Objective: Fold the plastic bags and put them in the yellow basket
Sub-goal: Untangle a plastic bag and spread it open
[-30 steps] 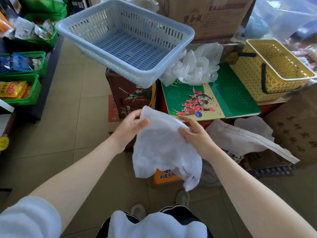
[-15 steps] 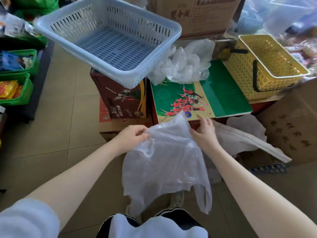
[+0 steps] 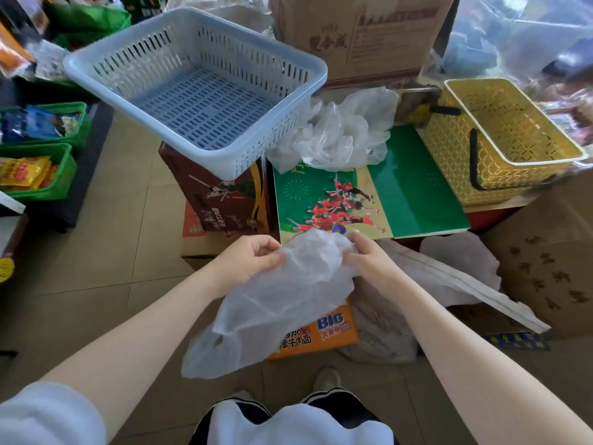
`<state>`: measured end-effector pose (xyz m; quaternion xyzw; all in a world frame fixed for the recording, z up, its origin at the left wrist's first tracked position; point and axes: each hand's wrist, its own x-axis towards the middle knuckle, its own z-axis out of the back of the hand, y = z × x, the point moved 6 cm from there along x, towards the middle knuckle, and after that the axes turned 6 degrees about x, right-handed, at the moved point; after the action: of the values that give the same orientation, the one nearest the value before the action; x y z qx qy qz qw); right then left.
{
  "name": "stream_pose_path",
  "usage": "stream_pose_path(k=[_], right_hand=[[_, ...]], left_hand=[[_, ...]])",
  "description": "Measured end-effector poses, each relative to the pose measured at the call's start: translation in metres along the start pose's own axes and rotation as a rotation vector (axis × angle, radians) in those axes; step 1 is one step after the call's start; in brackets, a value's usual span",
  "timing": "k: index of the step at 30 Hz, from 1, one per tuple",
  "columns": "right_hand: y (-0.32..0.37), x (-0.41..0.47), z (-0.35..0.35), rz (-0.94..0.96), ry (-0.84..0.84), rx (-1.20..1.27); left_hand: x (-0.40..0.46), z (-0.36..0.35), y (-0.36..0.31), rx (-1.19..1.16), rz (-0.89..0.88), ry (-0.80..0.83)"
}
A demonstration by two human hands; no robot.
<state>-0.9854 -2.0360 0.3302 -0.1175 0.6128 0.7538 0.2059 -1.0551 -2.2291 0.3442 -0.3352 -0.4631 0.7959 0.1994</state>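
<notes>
Both your hands pinch the plastic bag [image 3: 282, 297] at its top; the yellow basket [image 3: 500, 142] sits up right, nearer your right hand [image 3: 369, 258] than your left hand [image 3: 253, 258].

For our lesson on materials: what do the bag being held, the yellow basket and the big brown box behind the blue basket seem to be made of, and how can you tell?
Held bag: thin translucent plastic film; it crinkles, and the orange carton shows through it.
Yellow basket: apparently rigid moulded plastic, slightly glossy, with lattice walls.
Brown box: probably cardboard; matte, printed, flat panels.
</notes>
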Motion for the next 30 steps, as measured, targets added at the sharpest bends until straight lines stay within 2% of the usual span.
stream_pose_path(k=[2, 4, 7, 9, 15, 18, 21, 24, 26, 28, 30], right_hand=[[0.005, -0.004, 0.002, 0.075, 0.154, -0.019], [0.023, -0.009, 0.005, 0.265, 0.231, -0.11], [0.047, -0.007, 0.012, 0.561, 0.085, -0.319], [0.053, -0.005, 0.019, 0.652, -0.029, -0.33], [0.026, 0.013, 0.063, 0.324, -0.286, 0.024], [0.017, 0.014, 0.071, 0.236, -0.339, 0.059], [0.011, 0.015, 0.075, 0.175, -0.366, 0.146], [0.011, 0.014, 0.079, 0.18, -0.346, 0.141], [0.013, 0.012, 0.08, 0.197, -0.302, 0.15], [0.017, 0.01, 0.079, 0.204, -0.231, 0.167], [0.022, 0.009, 0.08, 0.228, -0.163, 0.141]], left_hand=[[0.006, -0.006, -0.005, 0.062, -0.031, -0.018], [0.014, -0.009, -0.013, 0.093, -0.053, -0.014], [0.024, -0.011, -0.027, 0.105, -0.089, -0.013], [0.029, -0.014, -0.036, 0.135, -0.113, -0.021], [0.043, -0.019, -0.025, 0.27, -0.052, -0.029], [0.045, -0.026, -0.019, 0.244, -0.048, 0.002], [0.049, -0.027, -0.009, 0.451, -0.036, -0.042], [0.051, -0.029, 0.005, 0.607, 0.055, -0.049], [0.051, -0.037, -0.004, 0.515, 0.021, -0.086], [0.051, -0.048, -0.03, 0.341, -0.095, -0.134], [0.052, -0.066, -0.059, 0.263, -0.181, -0.085]])
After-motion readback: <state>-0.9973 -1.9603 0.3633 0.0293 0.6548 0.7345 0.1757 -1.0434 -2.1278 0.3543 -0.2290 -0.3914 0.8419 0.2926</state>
